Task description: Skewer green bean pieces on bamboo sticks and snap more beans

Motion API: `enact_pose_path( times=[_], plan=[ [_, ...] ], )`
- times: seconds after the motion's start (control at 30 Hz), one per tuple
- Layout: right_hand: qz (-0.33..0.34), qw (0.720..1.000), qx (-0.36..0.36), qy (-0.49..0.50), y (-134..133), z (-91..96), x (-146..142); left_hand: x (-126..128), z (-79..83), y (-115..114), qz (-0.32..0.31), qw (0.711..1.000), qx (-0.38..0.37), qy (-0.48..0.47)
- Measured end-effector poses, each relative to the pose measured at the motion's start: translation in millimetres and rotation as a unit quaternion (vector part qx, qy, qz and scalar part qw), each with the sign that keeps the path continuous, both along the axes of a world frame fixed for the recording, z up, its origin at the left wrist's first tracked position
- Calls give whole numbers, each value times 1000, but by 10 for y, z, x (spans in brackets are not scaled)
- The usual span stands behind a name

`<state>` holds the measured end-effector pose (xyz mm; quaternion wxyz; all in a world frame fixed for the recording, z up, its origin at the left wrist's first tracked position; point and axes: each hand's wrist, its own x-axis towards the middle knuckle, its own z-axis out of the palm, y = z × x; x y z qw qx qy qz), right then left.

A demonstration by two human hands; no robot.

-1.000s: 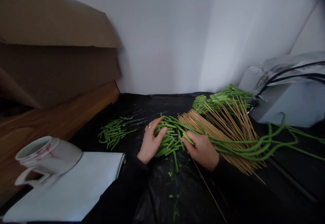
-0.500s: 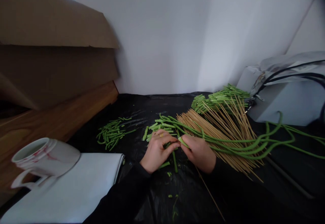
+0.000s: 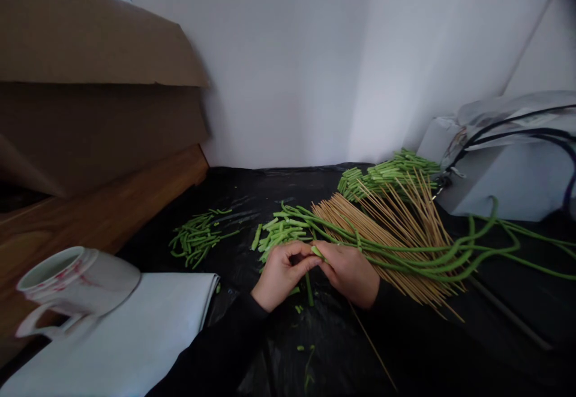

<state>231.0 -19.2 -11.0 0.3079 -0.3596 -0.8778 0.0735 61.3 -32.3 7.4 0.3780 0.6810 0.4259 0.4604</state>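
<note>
In the middle of the black sheet, my left hand (image 3: pixel 279 271) and my right hand (image 3: pixel 351 270) meet at the fingertips. My right hand pinches a short piece of garlic scape (image 3: pixel 317 252). The closed thumb and fingers of my left hand touch its end; whatever lies between them is hidden. Under my hands a cut green stem (image 3: pixel 309 290) points toward me. Just behind my left hand lies a pile of cut scape pieces (image 3: pixel 283 230). Long whole scapes (image 3: pixel 405 253) stretch rightward over a fan of bamboo skewers (image 3: pixel 360 217). One skewer (image 3: pixel 371 340) runs toward me from below my right hand.
Thin green tips (image 3: pixel 198 238) lie to the left. At the back right is a heap of skewered green pieces (image 3: pixel 391 172), beside a grey box (image 3: pixel 517 181) with black cables. A white mug (image 3: pixel 85 280) stands on a folded white sheet (image 3: pixel 148 325); a cardboard box (image 3: pixel 99 85) rises behind.
My left hand's fingers have curled in and drawn down slightly, showing more of the cut pile behind. The view has shifted a little; my right hand still pinches the piece.
</note>
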Motion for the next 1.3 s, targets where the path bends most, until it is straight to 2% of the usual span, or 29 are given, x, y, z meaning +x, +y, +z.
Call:
enact_pose_path(
  times=[0.1, 0.17, 0.23, 0.33, 0.43, 0.53, 0.63, 0.7, 0.77, 0.83, 0.87, 0.97, 1.1, 1.2, 1.3],
  plan=[
    [-5, 1000, 14, 6, -8, 28, 10, -6, 28, 4, -5, 997, -48, -57],
    [-22, 999, 40, 14, -5, 66, 30, -49, 56, 27, 15, 993, -70, -96],
    [-32, 997, 65, 23, 3, 108, 50, -112, 80, 60, 56, 988, -71, -122],
    [-11, 997, 73, 13, 13, 154, 61, -191, 103, 100, 103, 982, -66, -144],
    [-13, 995, 98, -7, 14, 167, 52, -206, 133, 90, 86, 985, -66, -133],
    [-60, 988, 138, 24, 18, 168, 52, -170, 177, 29, 16, 992, -81, -94],
    [-102, 982, 150, 58, 56, 175, 97, -127, 207, -52, -96, 988, -116, -25],
    [-127, 977, 154, 72, 106, 182, 159, -110, 205, -99, -186, 973, -133, 39],
    [-157, 971, 166, 76, 160, 194, 232, -104, 187, -134, -281, 942, -155, 100],
    [-184, 964, 184, 60, 196, 212, 293, -104, 162, -151, -336, 918, -165, 130],
    [-193, 961, 194, 46, 202, 223, 311, -103, 151, -153, -342, 917, -159, 134],
    [-186, 958, 217, 16, 175, 253, 300, -102, 133, -135, -293, 940, -110, 132],
    [-136, 959, 245, 36, 88, 253, 201, -97, 116, -88, -242, 959, -84, 121],
    [-106, 958, 266, 36, 37, 232, 154, -98, 80, -49, -194, 968, -143, 70],
    [-82, 957, 277, 7, 5, 212, 140, -133, 64, 0, -132, 958, -248, -61]
  ],
)
